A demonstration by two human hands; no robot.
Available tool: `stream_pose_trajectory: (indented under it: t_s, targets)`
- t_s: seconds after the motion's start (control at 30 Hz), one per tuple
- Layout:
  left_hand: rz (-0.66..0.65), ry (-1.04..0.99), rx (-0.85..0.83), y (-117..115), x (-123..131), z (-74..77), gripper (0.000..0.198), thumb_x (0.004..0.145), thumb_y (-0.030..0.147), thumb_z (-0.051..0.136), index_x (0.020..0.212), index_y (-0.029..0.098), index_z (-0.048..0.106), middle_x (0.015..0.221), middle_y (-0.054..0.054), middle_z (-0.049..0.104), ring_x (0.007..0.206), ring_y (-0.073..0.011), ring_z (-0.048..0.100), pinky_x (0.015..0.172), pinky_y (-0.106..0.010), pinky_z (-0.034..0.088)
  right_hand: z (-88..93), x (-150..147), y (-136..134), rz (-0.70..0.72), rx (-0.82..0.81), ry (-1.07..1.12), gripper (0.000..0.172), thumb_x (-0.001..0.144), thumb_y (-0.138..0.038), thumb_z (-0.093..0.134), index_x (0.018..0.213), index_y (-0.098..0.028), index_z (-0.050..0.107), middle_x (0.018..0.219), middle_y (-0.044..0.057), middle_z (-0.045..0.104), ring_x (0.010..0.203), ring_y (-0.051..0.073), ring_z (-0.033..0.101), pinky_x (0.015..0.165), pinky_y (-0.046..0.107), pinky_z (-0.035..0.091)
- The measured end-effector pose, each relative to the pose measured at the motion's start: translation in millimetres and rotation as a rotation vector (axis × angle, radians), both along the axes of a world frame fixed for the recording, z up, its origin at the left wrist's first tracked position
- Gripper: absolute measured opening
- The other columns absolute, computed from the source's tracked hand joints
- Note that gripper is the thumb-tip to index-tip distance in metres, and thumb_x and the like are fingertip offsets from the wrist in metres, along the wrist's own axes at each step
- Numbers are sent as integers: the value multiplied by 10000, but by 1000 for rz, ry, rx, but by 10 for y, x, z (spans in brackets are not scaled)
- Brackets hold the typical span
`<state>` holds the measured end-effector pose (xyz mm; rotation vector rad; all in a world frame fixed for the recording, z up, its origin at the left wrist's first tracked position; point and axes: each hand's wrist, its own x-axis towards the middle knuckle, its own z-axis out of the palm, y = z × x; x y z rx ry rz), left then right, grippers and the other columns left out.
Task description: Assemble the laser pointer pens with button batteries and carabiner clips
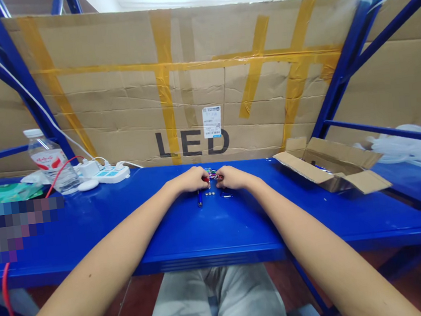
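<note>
Both hands are close together over the middle of the blue table [188, 231]. My left hand [191, 179] is closed, with a small red shiny piece [206, 180] at its fingertips. My right hand [232, 177] is closed too, pinching a small reddish metallic piece [219, 178]. Between and behind the fingers lies a cluster of small shiny coloured metal pieces [211, 171], partly hidden. A slim blue metallic tube [200, 198] lies below my left hand. Several small silvery discs like button cells [210, 193] sit beside it. A thin dark loop [227, 194] lies below my right hand.
An open cardboard box [329, 165] stands at the right, near clear plastic wrapping [410, 145]. At the left are a water bottle [53, 163], a white power strip [111, 174] and a red cable [7, 287]. A large cardboard sheet [123, 97] closes off the back.
</note>
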<state>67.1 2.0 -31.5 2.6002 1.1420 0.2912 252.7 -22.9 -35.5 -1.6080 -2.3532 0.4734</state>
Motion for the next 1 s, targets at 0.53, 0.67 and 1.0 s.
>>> stream_pose_trajectory:
  t_s: [0.53, 0.67, 1.0]
  targets:
    - [-16, -67, -57, 62, -2, -34, 223, 697, 321, 646, 796, 146, 743, 614, 13, 595, 573, -127, 464, 566, -267, 300, -31, -10, 8, 37, -54, 130, 110, 707, -63, 601, 683, -162, 559, 654, 0, 638, 621, 129, 575, 560, 219, 383]
    - [-13, -66, -71, 53, 1, -26, 230, 687, 319, 657, 814, 152, 754, 636, 9, 612, 593, -132, 483, 575, -265, 313, -24, -12, 18, 26, 20, 47, 195, 700, -141, 663, 628, -176, 486, 602, -38, 528, 612, 113, 480, 554, 236, 315]
    - [14, -82, -123, 84, -31, -34, 226, 642, 321, 695, 788, 153, 734, 639, 14, 599, 617, -135, 506, 567, -251, 332, -21, -53, -1, 20, 13, 50, 240, 689, -229, 697, 626, -183, 470, 599, -54, 446, 608, 110, 419, 567, 253, 277]
